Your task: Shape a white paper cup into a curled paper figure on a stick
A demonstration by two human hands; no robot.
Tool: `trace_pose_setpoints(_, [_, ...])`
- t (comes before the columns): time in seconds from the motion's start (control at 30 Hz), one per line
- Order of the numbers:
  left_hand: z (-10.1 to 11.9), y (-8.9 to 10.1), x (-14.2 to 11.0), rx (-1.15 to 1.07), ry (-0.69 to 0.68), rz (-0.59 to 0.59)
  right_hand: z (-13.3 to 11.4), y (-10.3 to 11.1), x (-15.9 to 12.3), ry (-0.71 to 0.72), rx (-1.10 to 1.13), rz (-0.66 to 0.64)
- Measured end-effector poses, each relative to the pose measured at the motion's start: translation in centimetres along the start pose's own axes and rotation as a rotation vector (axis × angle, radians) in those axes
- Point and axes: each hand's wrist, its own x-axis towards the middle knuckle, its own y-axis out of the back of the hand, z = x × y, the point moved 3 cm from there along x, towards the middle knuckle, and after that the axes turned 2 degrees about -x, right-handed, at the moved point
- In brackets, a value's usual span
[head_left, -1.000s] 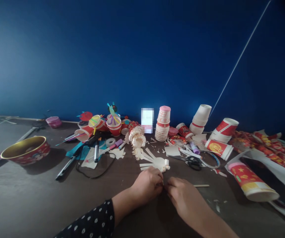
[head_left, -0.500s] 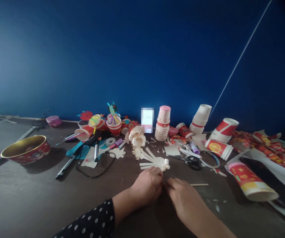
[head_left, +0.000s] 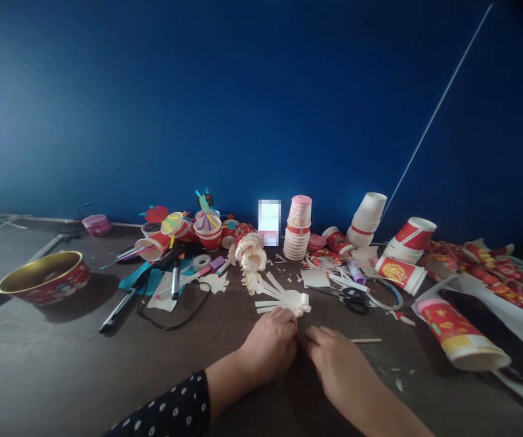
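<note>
Just beyond my hands is a white paper cup cut into long strips (head_left: 288, 300), its strips fanned out to the left. Some strips on its near right side are curled. My left hand (head_left: 273, 340) is closed at its near edge, fingers bent round a part of it that I cannot see. My right hand (head_left: 334, 355) is closed in a pinch close beside the left, fingertips nearly meeting. A thin wooden stick (head_left: 367, 340) sticks out to the right from behind the right hand. The fingertips and what lies between them are mostly hidden.
Black scissors (head_left: 355, 300) and a purple glue stick (head_left: 356, 272) lie ahead to the right. A red patterned paper cup (head_left: 461, 334) lies by a dark phone. A curled-paper craft (head_left: 251, 255) and stacked cups (head_left: 297, 227) stand behind. A gold-lined bowl (head_left: 45, 279) is left.
The view has shifted very slightly. Both hands keep almost the same place and pose, and the strips lie as before.
</note>
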Motion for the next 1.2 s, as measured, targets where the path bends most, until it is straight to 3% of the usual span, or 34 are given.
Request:
trace_pose_setpoints(0.23, [-0.35,-0.05,-0.08,-0.094,0.022,0.042,-0.04,0.23,-0.11,-0.004,0.015,-0.013])
trace_pose_setpoints(0.6, [0.00,-0.20,0.02,0.003,0.016,0.021,0.12,0.89,-0.56,0.001,0.099,-0.015])
trace_pose_setpoints(0.87, [0.15,-0.14,-0.19,0.044,-0.004,0.015,-0.28,0.10,-0.52,0.024,-0.041,0.020])
trace_pose_setpoints(1.2, [-0.37,0.22,-0.14,-0.113,0.067,0.046,-0.16,0.02,-0.30,0.018,-0.025,0.008])
